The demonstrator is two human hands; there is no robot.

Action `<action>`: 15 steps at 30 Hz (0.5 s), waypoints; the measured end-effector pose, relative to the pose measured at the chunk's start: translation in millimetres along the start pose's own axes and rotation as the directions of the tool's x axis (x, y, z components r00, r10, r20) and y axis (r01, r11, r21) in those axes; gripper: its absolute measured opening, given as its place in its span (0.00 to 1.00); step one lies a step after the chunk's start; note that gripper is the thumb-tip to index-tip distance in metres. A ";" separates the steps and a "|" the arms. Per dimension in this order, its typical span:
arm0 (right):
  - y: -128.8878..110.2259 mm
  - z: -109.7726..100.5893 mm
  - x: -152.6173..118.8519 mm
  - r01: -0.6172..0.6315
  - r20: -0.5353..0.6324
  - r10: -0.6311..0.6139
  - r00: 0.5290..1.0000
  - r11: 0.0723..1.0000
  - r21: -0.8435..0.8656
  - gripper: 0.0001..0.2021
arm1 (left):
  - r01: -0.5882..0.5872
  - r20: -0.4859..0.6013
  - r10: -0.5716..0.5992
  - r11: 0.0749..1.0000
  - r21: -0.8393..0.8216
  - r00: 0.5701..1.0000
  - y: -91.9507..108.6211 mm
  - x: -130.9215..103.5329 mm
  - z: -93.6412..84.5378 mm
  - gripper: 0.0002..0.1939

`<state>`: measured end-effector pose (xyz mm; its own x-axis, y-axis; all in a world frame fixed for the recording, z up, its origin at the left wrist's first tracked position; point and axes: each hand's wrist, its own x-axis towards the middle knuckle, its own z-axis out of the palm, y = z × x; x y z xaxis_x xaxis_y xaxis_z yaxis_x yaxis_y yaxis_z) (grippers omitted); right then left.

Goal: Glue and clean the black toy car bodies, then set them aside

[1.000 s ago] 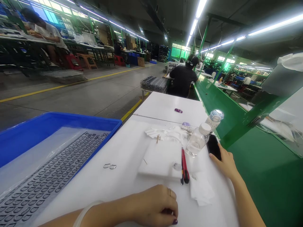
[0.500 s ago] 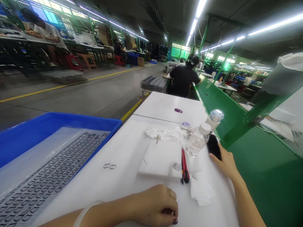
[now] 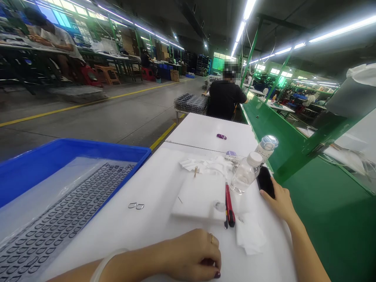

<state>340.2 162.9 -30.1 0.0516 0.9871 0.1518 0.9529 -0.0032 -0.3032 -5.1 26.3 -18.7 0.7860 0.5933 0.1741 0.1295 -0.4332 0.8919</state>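
Note:
My left hand [image 3: 195, 254] rests on the white table, its fingers curled loosely inward and no object showing in them. It wears a ring, and a pale band circles the wrist. At the table's right edge, my right hand [image 3: 279, 199] grips the lower end of a black phone [image 3: 266, 183], thumb on one side and fingers on the other. Between the hands lie a red utility knife [image 3: 229, 207] and a crumpled white tissue [image 3: 249, 235]. A white foam block [image 3: 199, 196] with a thin stick on it sits beyond my left hand.
Left stands a blue bin [image 3: 105, 148] holding rows of small D-shaped rings [image 3: 67, 211]. Two similar rings [image 3: 136, 206] lie on the table. A clear bottle [image 3: 245, 174] and a patterned bottle [image 3: 266, 148] stand near the green partition [image 3: 323, 211]. A person in black [image 3: 225, 98] sits ahead.
Both my hands and the things on the table stay in place. The person in black ahead has shifted slightly to the left.

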 end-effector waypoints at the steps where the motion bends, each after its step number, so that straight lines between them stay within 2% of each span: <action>1: -0.3 -0.4 -0.1 -0.001 0.001 0.001 1.000 1.000 -0.004 0.40 | 0.003 -0.003 -0.003 1.000 -0.004 1.000 0.1 0.2 -0.1 0.04; 5: -0.1 -0.4 -0.1 -0.004 0.016 0.004 1.000 1.000 -0.007 0.40 | -0.004 -0.001 0.004 1.000 -0.026 1.000 -0.2 0.5 0.0 0.04; 9: 0.9 1.7 0.5 0.018 -0.018 -0.018 1.000 1.000 -0.006 0.40 | -0.008 0.000 0.008 0.999 -0.034 1.000 -0.4 0.5 0.2 0.03; 15: -3.7 0.1 -1.2 -0.024 0.004 0.023 1.000 1.000 0.008 0.42 | -0.024 -0.012 0.023 1.000 -0.019 1.000 -2.3 -1.2 1.3 0.02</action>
<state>336.5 161.8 -29.3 0.0728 0.9874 0.1409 0.9490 -0.0251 -0.3142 -5.6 25.7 -21.5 0.7815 0.5910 0.1999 0.0994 -0.4343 0.8953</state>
